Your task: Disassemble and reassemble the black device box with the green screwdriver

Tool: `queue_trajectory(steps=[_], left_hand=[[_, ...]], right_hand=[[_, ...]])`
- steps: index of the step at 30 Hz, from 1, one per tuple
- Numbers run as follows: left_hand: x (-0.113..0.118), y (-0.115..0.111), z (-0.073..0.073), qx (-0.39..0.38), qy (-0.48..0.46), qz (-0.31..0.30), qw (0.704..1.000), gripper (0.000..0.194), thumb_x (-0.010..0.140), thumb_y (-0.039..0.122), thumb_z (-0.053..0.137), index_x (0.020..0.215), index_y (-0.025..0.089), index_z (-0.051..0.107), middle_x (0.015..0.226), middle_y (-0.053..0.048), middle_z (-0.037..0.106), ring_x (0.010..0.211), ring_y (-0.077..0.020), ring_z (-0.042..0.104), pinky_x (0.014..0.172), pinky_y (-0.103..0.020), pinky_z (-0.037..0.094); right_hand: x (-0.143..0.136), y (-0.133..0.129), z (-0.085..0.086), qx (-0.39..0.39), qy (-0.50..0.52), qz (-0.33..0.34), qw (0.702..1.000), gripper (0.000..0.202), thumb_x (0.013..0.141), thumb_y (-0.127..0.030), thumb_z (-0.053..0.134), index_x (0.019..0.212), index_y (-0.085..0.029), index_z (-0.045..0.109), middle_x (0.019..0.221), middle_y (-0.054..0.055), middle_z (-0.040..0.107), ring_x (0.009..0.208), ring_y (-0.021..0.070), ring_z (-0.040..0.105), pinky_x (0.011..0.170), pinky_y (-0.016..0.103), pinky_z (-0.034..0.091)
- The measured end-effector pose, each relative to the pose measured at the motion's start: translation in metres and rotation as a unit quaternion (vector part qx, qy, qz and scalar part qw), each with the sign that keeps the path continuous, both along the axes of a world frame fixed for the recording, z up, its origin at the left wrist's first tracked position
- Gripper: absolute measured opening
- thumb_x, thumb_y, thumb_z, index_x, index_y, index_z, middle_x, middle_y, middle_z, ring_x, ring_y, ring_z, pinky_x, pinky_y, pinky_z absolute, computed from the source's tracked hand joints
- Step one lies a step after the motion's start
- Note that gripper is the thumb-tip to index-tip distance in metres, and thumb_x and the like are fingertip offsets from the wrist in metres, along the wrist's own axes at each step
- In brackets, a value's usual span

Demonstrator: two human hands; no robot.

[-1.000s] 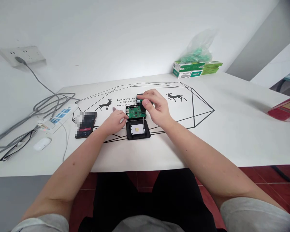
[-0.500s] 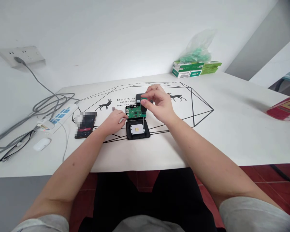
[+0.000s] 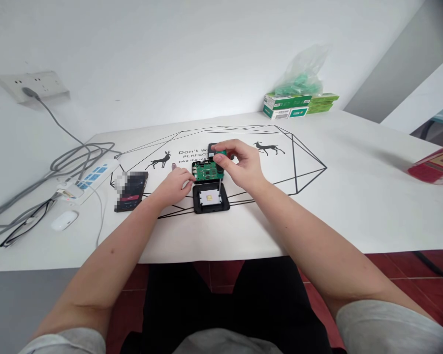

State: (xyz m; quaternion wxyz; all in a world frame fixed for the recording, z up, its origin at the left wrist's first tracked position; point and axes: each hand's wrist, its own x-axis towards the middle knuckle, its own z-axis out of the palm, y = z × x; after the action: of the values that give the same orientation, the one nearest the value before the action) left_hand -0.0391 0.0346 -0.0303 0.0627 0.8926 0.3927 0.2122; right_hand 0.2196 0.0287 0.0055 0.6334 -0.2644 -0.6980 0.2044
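My right hand (image 3: pixel 243 164) has its fingers wrapped round the green and black handle of a screwdriver (image 3: pixel 219 167). The shaft points straight down to the right edge of a black case half (image 3: pixel 225 205) holding a white square plate (image 3: pixel 209 197); the exact tip contact is too small to make out. Just behind lies a green circuit board (image 3: pixel 205 170) in a black housing. My left hand (image 3: pixel 176 187) rests on the table with bent fingertips closed at the housing's left edge. A small black part (image 3: pixel 211 147) is partly hidden behind my right hand.
A smartphone (image 3: pixel 135 189), power strip (image 3: pixel 94 178), coiled grey cable (image 3: pixel 68 160), glasses (image 3: pixel 25 228) and white earbud case (image 3: pixel 64 221) lie to the left. Green boxes (image 3: pixel 288 102) under a plastic bag (image 3: pixel 304 73) stand at the back. A red package (image 3: pixel 435 167) sits far right.
The fingers of my right hand have shifted round the screwdriver handle, and the hand sits slightly lower. My left hand and the case parts stay in place.
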Motion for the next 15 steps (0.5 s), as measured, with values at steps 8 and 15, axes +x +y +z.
queue_trajectory(steps=[8, 15], left_hand=[[0.002, -0.006, 0.003, 0.004, -0.01, -0.006, 1.0, 0.023, 0.102, 0.023, 0.047, 0.107, 0.022, 0.07, 0.109, -0.01, 0.071, 0.112, -0.0284, 0.066, 0.118, -0.058, 0.045], [0.005, -0.013, 0.009, -0.038, -0.021, -0.033, 0.998, 0.023, 0.099, 0.026, 0.053, 0.11, 0.022, 0.072, 0.111, -0.01, 0.072, 0.112, -0.0289, 0.066, 0.103, -0.048, 0.055]], right_hand=[[0.013, 0.006, 0.006, 0.04, -0.031, 0.065, 0.997, 0.039, 0.106, -0.059, 0.059, 0.105, -0.032, 0.087, 0.095, 0.005, 0.073, 0.095, 0.0226, 0.069, 0.09, 0.047, 0.058], [0.022, 0.011, 0.008, 0.0, -0.06, 0.058, 0.996, 0.022, 0.096, -0.049, 0.076, 0.103, -0.031, 0.086, 0.09, 0.003, 0.069, 0.081, 0.0184, 0.061, 0.074, 0.039, 0.056]])
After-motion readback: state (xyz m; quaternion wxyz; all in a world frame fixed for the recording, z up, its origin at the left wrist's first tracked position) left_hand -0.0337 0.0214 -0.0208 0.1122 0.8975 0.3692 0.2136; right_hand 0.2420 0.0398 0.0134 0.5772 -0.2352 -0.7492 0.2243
